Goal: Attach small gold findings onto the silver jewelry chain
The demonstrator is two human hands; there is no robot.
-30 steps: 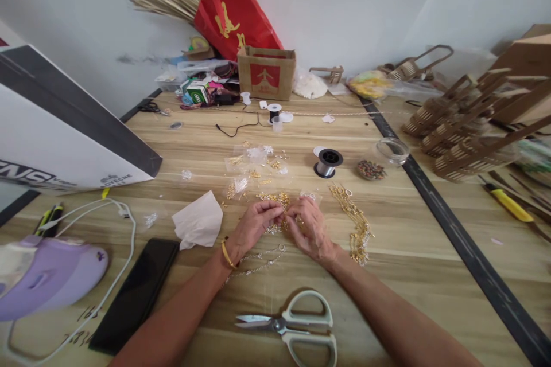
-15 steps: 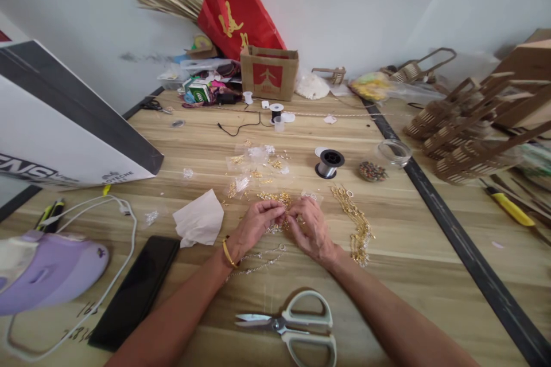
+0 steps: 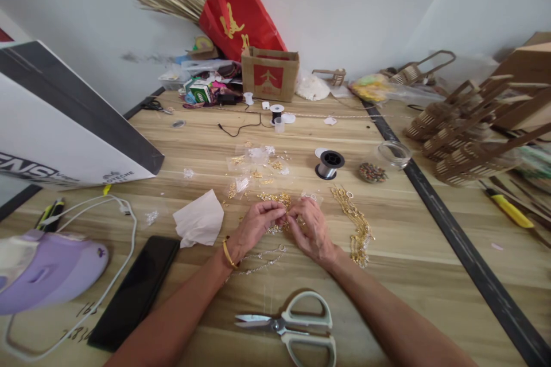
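Note:
My left hand (image 3: pixel 259 223) and my right hand (image 3: pixel 311 228) meet fingertip to fingertip above a pile of small gold beads (image 3: pixel 275 198). Both are pinched closed; whatever lies between the fingertips is too small to make out. A silver chain (image 3: pixel 262 264) runs over the table below my left hand, ending in a ring near its wrist side. To the right of my right hand lies a bundle of gold chains (image 3: pixel 356 226). White-handled scissors (image 3: pixel 286 324) rest between my forearms, blades pointing left. A small clear bag (image 3: pixel 310 197) sits partly behind my right hand.
A wire spool (image 3: pixel 330 165), a bowl of dark beads (image 3: pixel 372 172) and a glass jar (image 3: pixel 394 155) stand beyond my right hand. On the left are a paper napkin (image 3: pixel 198 219), a black phone (image 3: pixel 135 292) and a purple device (image 3: pixel 55 272). Small woven baskets (image 3: pixel 460 132) crowd the far right.

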